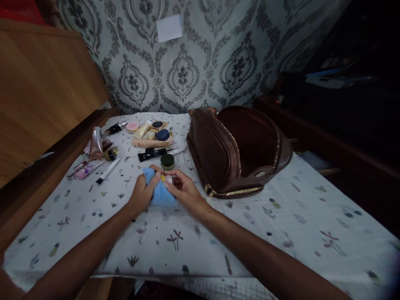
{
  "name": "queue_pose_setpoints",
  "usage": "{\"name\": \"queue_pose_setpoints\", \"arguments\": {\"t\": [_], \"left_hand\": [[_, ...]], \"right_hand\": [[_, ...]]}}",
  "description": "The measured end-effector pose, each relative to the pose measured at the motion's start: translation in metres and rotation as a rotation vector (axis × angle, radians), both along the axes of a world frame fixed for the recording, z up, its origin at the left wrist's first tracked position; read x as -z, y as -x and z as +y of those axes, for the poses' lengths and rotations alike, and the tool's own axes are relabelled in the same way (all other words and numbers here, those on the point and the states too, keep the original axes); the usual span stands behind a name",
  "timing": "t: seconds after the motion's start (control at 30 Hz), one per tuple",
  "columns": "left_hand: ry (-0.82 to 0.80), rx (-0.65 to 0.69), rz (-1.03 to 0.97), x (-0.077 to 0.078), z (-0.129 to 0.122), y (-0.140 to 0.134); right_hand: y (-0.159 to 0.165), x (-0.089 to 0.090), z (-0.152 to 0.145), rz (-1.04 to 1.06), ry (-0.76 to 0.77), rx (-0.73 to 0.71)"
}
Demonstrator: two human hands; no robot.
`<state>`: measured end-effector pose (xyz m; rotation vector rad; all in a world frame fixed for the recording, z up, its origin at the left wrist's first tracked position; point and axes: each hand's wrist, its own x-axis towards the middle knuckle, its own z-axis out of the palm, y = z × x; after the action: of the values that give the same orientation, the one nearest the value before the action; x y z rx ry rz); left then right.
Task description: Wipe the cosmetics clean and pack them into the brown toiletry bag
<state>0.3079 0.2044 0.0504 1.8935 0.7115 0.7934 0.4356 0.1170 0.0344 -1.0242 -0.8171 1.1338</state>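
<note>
My left hand (144, 192) is closed on a light blue cloth (163, 196), which hangs down below the fingers. Between both hands sits a small container with a white and yellow surface (168, 178), its exact kind hard to make out. My right hand (187, 192) pinches this small container from the right side, against the cloth. Just beyond the fingertips stands a round jar with a dark green lid (167, 161). To the right of my hands lies a brown cosmetic bag (215, 154), unzipped, with its flap raised and gold zippers showing.
Tubes, compacts and a black tube (152, 155) lie grouped behind my hands. Further left are a rose-gold tube (96, 143), a white pen-like stick (108, 171) and other cosmetics. A wooden panel (46, 71) rises at the left; a patterned wall (181, 75) stands behind the table.
</note>
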Motion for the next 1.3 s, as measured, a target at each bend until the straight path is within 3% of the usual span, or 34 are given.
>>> {"name": "queue_pose_setpoints", "arguments": {"t": [0.1,0.2,0.4,0.67,0.83,1.0,1.3], "left_hand": [[0.112,-0.108,-0.04,0.002,0.009,0.001],[0.22,-0.181,-0.096,0.004,0.015,0.003],[0.176,-0.052,-0.063,0.003,0.008,0.003],[0.229,0.0,-0.084,0.002,0.01,0.008],[0.027,0.195,-0.016,0.002,0.006,0.01],[-0.081,0.207,0.025,0.003,0.006,0.01],[0.082,0.229,0.032,0.005,0.005,0.01]], "right_hand": [[0.002,-0.001,0.0,-0.029,-0.013,-0.013],[0.003,-0.003,-0.001,0.088,0.02,-0.041],[-0.001,-0.004,0.001,0.505,0.108,-0.026],[-0.002,-0.002,0.002,0.536,0.149,-0.156],[-0.003,-0.002,0.002,0.538,0.133,-0.074],[-0.002,-0.001,0.003,0.497,0.094,-0.05],[0.0,0.001,0.003,0.42,0.05,0.029]]}}
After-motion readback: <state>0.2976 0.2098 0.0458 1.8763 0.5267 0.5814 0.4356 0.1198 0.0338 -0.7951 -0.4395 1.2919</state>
